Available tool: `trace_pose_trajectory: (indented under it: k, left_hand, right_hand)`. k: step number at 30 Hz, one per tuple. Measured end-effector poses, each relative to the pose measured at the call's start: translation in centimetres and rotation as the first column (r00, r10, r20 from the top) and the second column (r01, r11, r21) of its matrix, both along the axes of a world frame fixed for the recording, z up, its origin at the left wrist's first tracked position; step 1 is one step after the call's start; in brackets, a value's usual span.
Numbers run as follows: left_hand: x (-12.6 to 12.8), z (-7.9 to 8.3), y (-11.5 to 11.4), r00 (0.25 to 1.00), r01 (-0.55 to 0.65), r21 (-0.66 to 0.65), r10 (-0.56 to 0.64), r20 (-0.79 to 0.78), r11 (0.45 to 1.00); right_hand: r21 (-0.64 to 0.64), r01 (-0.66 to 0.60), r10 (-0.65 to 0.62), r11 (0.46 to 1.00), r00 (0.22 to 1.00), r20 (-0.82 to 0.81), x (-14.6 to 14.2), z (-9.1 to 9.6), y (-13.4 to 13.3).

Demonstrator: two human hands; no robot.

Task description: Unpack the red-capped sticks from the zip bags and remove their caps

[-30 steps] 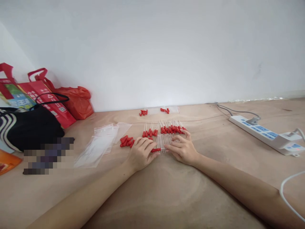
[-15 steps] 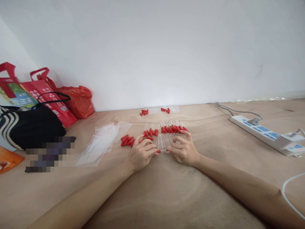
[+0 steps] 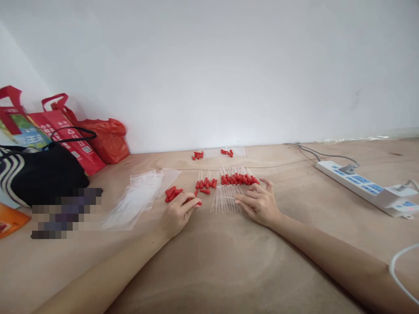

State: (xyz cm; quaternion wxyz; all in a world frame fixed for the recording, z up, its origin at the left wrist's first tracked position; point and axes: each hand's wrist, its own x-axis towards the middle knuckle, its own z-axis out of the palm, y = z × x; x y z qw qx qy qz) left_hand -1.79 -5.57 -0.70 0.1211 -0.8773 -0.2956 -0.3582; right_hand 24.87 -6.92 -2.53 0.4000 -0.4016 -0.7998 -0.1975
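My left hand [image 3: 179,212] is closed in a pinch, with a red rubber dropper bulb [image 3: 199,203] at its fingertips. To the right, my right hand [image 3: 260,204] pinches a thin clear glass dropper tube [image 3: 230,198], its end pointing left. Between the hands lies a row of bare glass tubes [image 3: 222,201]. Behind them are droppers fitted with red bulbs, a larger group [image 3: 239,178] and a smaller group [image 3: 206,182]. Loose red bulbs [image 3: 172,193] are heaped beside my left hand, and another single bulb [image 3: 205,191] lies nearer the tubes.
Clear zip bags [image 3: 131,200] lie on the wooden table [image 3: 222,270] at left. Near the wall, another clear bag [image 3: 212,152] has red bulbs by it. A white power strip [image 3: 353,179] with cables is at right. A black bag [image 3: 49,174] and red bags [image 3: 109,139] stand left.
My hands have moved apart. The left has drawn back left with a red bulb, away from the tube in my right hand. The right hand has shifted slightly right.
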Motion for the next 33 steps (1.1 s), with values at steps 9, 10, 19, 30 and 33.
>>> trace_pose_trajectory:
  k: [9,10,19,30,33]
  left_hand:
    - [-2.2,1.3,2.6,0.913,-0.358,-0.264,0.395,0.102,0.896]
    - [-2.3,1.5,3.1,0.897,-0.389,-0.310,0.433,0.087,0.868]
    - [-2.3,3.0,4.8,0.872,-0.484,-0.465,0.453,-0.185,0.741]
    - [1.6,3.6,7.3,0.744,-0.668,-0.408,0.547,-0.384,0.622]
    - [2.1,3.0,8.2,0.722,-0.691,-0.406,0.552,-0.417,0.597]
  right_hand:
    - [-0.175,0.188,-0.200,0.966,0.978,-0.052,-0.2,-0.2,0.7]
    - [-0.179,0.186,-0.198,0.966,0.979,-0.048,-0.2,-0.3,0.8]
    - [-0.236,0.132,-0.117,0.963,0.990,0.077,-0.6,-0.1,0.8]
    - [-0.318,0.174,-0.180,0.932,0.984,0.012,0.1,0.2,0.9]
    - [-0.367,0.280,-0.318,0.887,0.947,-0.046,0.7,0.0,1.0]
